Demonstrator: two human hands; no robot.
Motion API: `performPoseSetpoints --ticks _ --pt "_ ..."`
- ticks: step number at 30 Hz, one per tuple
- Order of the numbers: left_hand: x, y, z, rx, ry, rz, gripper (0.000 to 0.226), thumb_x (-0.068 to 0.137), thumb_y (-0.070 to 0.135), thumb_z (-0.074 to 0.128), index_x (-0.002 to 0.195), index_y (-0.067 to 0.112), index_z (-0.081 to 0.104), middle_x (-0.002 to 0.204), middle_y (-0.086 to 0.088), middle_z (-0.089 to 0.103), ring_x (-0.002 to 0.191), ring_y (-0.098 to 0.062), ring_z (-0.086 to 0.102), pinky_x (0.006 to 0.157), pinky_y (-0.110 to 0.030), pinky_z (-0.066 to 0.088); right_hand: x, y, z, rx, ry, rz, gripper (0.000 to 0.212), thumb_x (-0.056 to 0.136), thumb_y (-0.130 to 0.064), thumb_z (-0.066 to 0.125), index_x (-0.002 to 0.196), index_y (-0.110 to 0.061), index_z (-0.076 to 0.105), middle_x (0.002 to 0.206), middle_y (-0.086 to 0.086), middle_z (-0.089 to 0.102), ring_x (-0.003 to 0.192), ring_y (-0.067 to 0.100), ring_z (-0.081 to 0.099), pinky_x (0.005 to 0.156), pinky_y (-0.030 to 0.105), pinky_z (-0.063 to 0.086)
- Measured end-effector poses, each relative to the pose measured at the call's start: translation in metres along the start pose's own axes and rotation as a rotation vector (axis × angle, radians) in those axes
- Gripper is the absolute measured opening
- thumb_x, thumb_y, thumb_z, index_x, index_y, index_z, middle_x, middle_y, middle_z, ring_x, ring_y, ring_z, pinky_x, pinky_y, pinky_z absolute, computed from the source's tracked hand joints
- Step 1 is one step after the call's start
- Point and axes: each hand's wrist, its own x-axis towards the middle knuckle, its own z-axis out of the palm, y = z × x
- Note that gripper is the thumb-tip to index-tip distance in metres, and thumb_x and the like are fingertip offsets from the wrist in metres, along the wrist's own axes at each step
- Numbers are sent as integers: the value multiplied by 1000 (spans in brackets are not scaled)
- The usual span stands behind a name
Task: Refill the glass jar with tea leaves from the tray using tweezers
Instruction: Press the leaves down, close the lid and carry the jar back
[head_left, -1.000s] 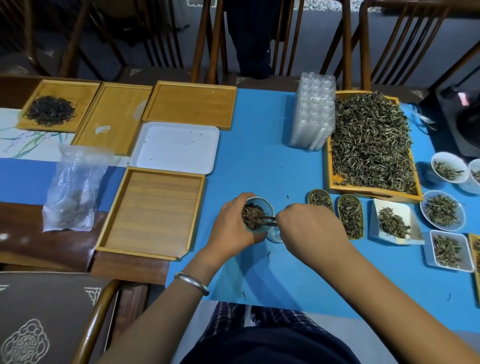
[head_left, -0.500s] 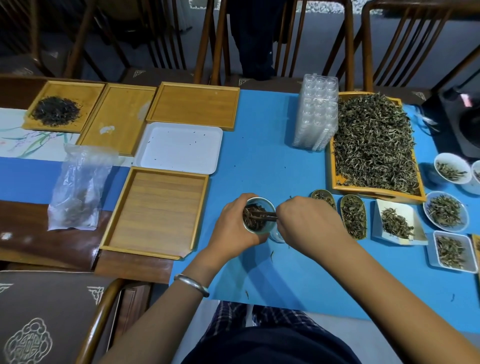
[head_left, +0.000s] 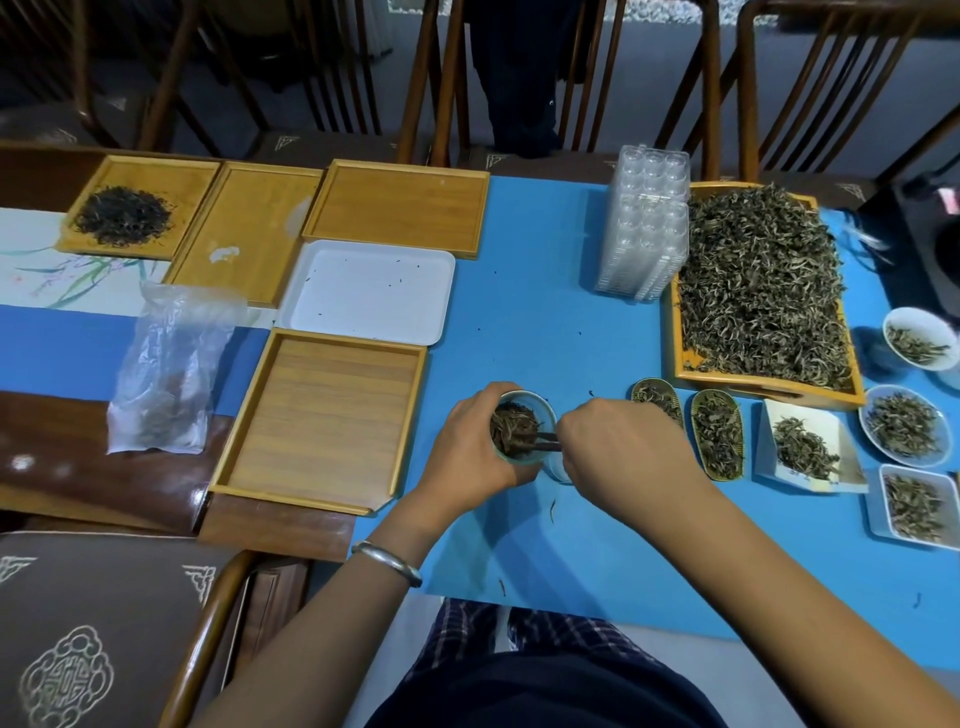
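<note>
Left hand (head_left: 475, 441) grips the jar (head_left: 522, 428) on the worktop; right hand (head_left: 618, 447) pinches tweezers (head_left: 548, 440) into its mouth, dropping leaves. Next, surely, a reach right to the tray (head_left: 763, 387) for more.

A dark wooden table (head_left: 104, 483), glossy where it catches the light, is mostly covered by a blue cloth (head_left: 545, 322), with a pale runner painted with green leaves (head_left: 67, 270) at its left side. Along the far side stand wooden chairs with slatted backs (head_left: 691, 78) on a grey-blue floor (head_left: 909, 78). At the near left is another chair with a brown cushion bearing a pale ornament (head_left: 67, 675) and a curved wooden arm (head_left: 208, 639).
</note>
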Motion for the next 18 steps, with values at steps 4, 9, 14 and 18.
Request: performPoseSetpoints --ticks 4,9,14,18 --pt "-2 -2 0 60 -30 22 71 57 34 83 121 33 52 112 11 63 107 -19 58 86 -42 52 -2 -1 -4 -23 1 5 43 84 -1 51 59 -16 20 56 0 25 44 15 20 41 28 12" --pt "-4 -3 0 41 -34 9 70 59 31 86 120 31 53 111 9 65 106 -22 60 85 -44 52 3 -7 -2 8 -40 -1 28 83 2 50 66 -14 33 58 0 26 46 18 28 41 27 16" --pt "-7 -4 -2 48 -31 7 73 57 30 84 122 31 52 113 8 63 108 -21 57 86 -44 52 -1 -5 -5 -11 -14 10 38 84 -3 50 61 -15 23 57 -1 25 43 15 21 40 28 13" --pt "-6 -5 -3 16 -40 -8 73 57 28 85 123 29 53 113 5 65 107 -24 60 85 -45 53 0 -14 -6 23 -23 7 24 87 -4 51 72 -14 36 59 0 25 49 19 33 40 27 15"
